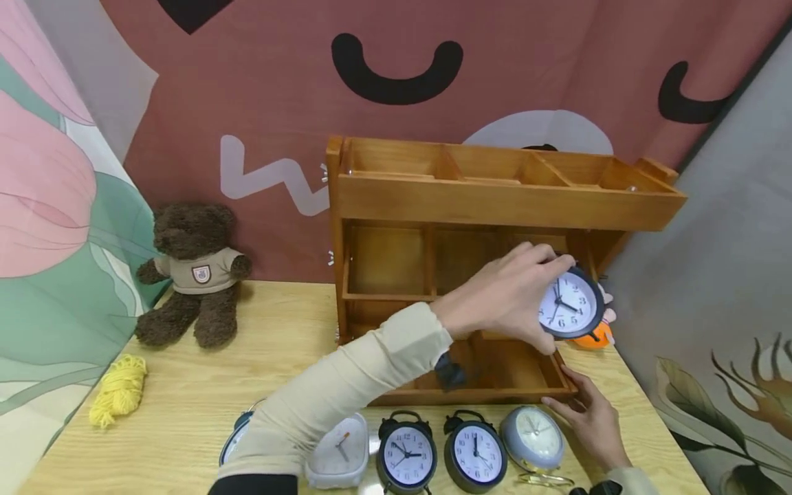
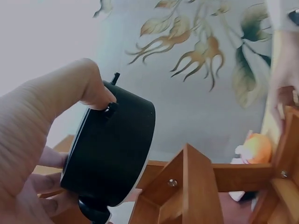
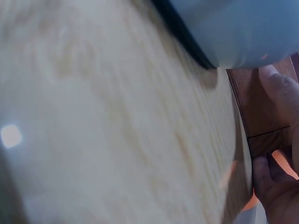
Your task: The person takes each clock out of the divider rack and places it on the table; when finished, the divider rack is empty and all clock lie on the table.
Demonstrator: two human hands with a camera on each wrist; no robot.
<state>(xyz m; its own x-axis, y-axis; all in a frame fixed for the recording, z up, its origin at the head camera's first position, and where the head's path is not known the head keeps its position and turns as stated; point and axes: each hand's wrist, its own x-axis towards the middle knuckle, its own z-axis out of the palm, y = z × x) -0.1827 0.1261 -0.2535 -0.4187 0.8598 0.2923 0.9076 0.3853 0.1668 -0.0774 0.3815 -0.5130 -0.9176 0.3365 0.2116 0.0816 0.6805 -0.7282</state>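
A round dark-rimmed alarm clock (image 1: 572,302) with a white face is gripped by my left hand (image 1: 510,292), in front of the right side of a wooden tiered box (image 1: 507,204). In the left wrist view the clock's black casing (image 2: 112,140) shows, with the thumb near a small peg on it. My right hand (image 1: 590,419) holds the front right corner of the box's bottom tray (image 1: 476,397). Its thumb (image 3: 280,88) lies on the wood in the right wrist view. Close to that hand stands a light blue-grey clock (image 1: 533,436).
Two black twin-bell clocks (image 1: 408,454), a white clock (image 1: 340,450) and a partly hidden blue one (image 1: 234,440) line the table front. A brown teddy bear (image 1: 194,275) and yellow yarn (image 1: 119,388) lie left. An orange-and-white toy (image 1: 597,337) is behind the tray's right end.
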